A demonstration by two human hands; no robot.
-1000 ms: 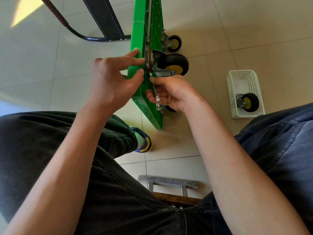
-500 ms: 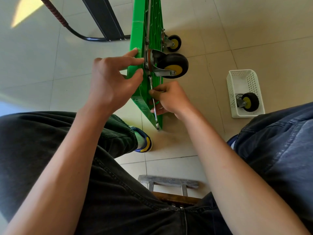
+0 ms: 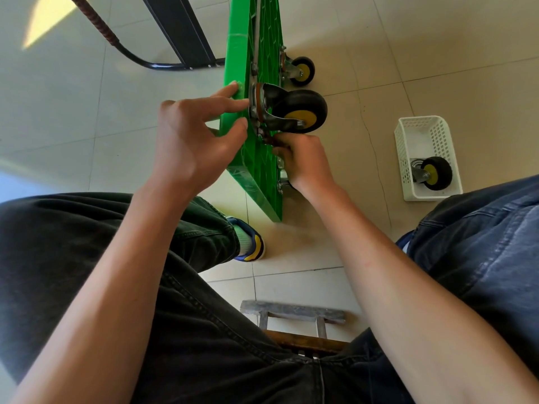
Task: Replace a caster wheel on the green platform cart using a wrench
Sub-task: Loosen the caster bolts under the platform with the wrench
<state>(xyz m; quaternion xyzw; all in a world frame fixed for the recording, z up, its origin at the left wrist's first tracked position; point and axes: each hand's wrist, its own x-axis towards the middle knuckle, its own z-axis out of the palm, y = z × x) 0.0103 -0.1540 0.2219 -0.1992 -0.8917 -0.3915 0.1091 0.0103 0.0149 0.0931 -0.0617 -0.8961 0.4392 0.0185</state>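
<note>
The green platform cart (image 3: pixel 262 170) stands on its edge on the tiled floor, underside facing right. A black caster wheel with a yellow hub (image 3: pixel 300 110) is mounted on its metal plate at the cart's middle. My left hand (image 3: pixel 189 141) rests on the cart's left edge, with straight fingers touching beside the caster plate. My right hand (image 3: pixel 303 161) grips the wrench (image 3: pixel 266 139). Only the wrench's head shows, at a bolt just below the plate. The rest of the wrench is hidden in my fist.
A second caster (image 3: pixel 303 70) sits farther up the cart. A white basket (image 3: pixel 420 126) on the floor at right holds a loose caster wheel (image 3: pixel 434 173). The cart's black folded handle (image 3: pixel 180 30) lies at the far left. My shoe (image 3: pixel 250 243) and a low stool (image 3: pixel 291 312) are near.
My right hand swung the wrench down along the cart, then came back up to the bolt under the caster plate. The left hand stayed on the cart's edge.
</note>
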